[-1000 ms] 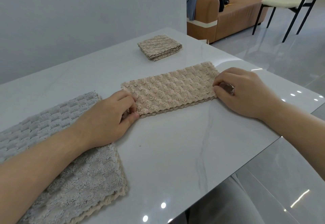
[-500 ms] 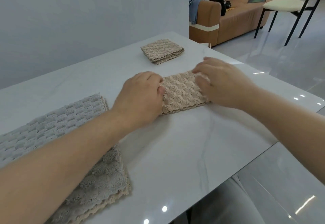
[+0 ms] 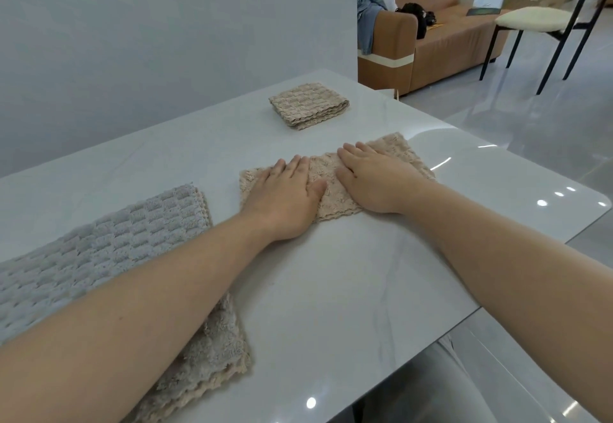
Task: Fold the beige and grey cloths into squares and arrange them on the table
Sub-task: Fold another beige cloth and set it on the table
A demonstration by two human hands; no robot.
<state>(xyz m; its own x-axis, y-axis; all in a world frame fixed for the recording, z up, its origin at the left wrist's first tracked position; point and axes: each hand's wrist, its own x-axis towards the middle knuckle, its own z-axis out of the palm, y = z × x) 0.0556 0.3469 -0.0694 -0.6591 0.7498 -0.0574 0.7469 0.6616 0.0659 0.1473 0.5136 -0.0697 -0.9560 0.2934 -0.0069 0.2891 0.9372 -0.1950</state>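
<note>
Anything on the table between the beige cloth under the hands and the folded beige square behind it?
Nothing visible. The left hand and right hand press flat on the beige cloth; only bare table separates it from the folded beige square. The grey cloth lies off to the left.

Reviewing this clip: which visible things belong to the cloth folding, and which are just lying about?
Job: beige cloth under left hand and right hand; folded beige square; grey cloth; table.
Lying about: sofa; chair.
</note>
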